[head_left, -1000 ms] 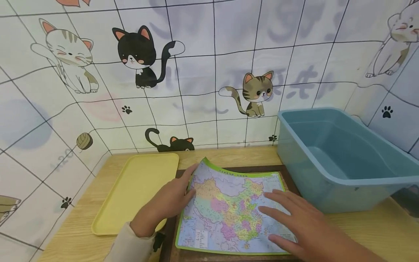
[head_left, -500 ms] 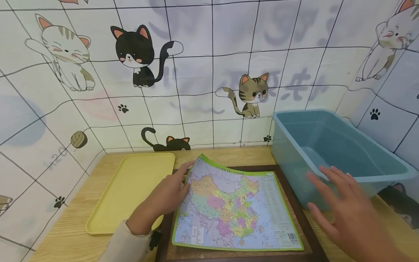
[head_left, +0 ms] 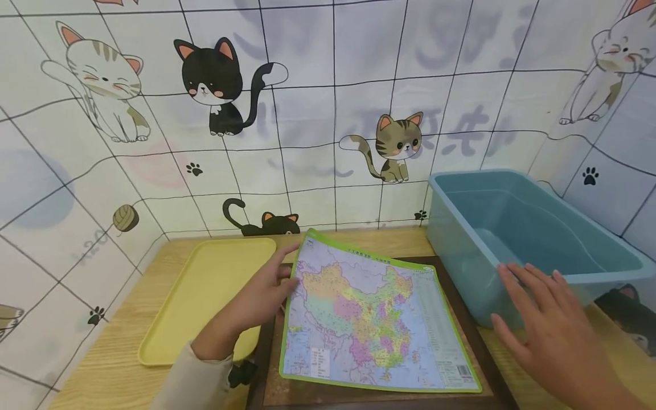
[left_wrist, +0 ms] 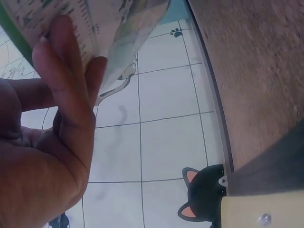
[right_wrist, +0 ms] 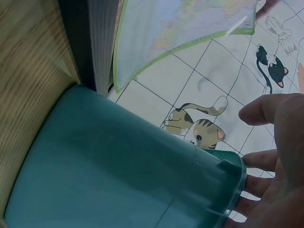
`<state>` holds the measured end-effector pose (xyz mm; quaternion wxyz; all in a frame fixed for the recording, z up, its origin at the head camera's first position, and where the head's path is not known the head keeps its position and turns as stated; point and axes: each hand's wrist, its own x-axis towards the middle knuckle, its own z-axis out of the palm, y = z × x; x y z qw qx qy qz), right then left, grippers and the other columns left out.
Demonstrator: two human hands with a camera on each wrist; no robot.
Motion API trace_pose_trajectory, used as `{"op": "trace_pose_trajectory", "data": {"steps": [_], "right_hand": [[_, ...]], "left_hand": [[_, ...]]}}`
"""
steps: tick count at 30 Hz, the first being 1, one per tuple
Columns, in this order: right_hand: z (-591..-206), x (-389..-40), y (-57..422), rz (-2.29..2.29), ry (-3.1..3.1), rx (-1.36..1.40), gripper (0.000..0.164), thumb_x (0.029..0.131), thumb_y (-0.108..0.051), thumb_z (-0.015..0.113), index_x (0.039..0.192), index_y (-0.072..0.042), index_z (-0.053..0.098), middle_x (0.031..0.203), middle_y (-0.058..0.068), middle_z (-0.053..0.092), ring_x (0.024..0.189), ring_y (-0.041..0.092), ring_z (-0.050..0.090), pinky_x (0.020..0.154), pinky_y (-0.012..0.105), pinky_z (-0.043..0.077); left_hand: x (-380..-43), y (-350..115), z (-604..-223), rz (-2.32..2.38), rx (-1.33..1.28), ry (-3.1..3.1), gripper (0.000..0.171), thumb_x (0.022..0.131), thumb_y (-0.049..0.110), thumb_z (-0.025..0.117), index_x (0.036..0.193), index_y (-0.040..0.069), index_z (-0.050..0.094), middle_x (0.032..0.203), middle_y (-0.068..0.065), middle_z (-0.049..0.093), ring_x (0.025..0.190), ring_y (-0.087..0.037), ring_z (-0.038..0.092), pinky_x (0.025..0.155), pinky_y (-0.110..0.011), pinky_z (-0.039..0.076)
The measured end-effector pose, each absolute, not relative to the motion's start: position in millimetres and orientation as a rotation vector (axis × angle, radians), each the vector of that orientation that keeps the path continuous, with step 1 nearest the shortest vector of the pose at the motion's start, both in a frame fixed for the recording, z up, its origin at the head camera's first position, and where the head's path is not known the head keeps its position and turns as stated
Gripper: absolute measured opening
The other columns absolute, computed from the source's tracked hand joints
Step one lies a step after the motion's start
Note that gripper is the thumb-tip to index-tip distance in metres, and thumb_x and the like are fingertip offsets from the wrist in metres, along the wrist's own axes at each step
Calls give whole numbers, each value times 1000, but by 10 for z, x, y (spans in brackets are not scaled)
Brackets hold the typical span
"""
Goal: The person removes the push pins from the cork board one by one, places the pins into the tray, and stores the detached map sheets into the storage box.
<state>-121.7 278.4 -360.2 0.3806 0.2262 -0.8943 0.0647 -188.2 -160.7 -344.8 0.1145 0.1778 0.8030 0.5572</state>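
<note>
A printed map sheet (head_left: pixel 359 319) with a green border lies tilted over a brown board (head_left: pixel 307 394) in a dark frame. Its upper left corner is raised. At the map's left edge, my left hand (head_left: pixel 256 299) pinches the sheet between thumb and fingers; the left wrist view shows the fingers (left_wrist: pixel 69 90) against the sheet's underside. To the right, my right hand (head_left: pixel 550 327) is spread, fingers fairly straight, at the near rim of a blue plastic bin (head_left: pixel 461 262). In the right wrist view its fingertips (right_wrist: pixel 259 185) reach the bin's rim.
A yellow tray (head_left: pixel 205 302) lies left of the framed board on the wood-grain table (head_left: pixel 110 347). Behind stands a wall (head_left: pixel 307 119) covered with cat-printed tile sheeting. The bin stands close along the board's right side.
My right hand has moved off the map's right side and over to the bin's rim. The left hand has raised the map's upper left corner higher and shifted the sheet slightly right.
</note>
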Motion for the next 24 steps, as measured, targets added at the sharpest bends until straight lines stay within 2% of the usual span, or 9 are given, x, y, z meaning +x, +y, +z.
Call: {"op": "trace_pose_trajectory", "data": {"steps": [5,12,20,24], "right_hand": [[-3621,-1235,2795,165,-2243,584,78,103,-62,24,146,-1,48,130,28,55,118,48,47,124,53,13],[-3653,-1263,2799,184,-2226,565,74,103,-59,25,146,-3,49,130,28,55,118,48,46,123,55,15],[-3673,-1279,2776,212,-2216,554,72,103,-56,27,143,-1,51,130,28,55,119,47,44,123,55,15],[-3675,-1289,2770,231,-2199,553,71,104,-55,28,142,-1,53,129,27,56,119,47,45,123,53,16]], "left_hand": [[-1887,-1628,-3398,1743,522,2276,59,107,6,40,156,32,20,119,-23,65,78,-30,73,50,-39,55],[-1881,-1657,-3356,1843,439,2237,58,107,9,43,157,28,19,125,-25,62,83,-28,73,57,-42,58],[-1902,-1730,-3352,1946,431,2258,58,107,13,45,157,24,19,122,-24,64,84,-25,72,62,-32,56],[-1901,-1746,-3330,2005,390,2272,56,107,15,45,156,29,22,120,-19,66,83,-24,73,66,-31,57]]}}
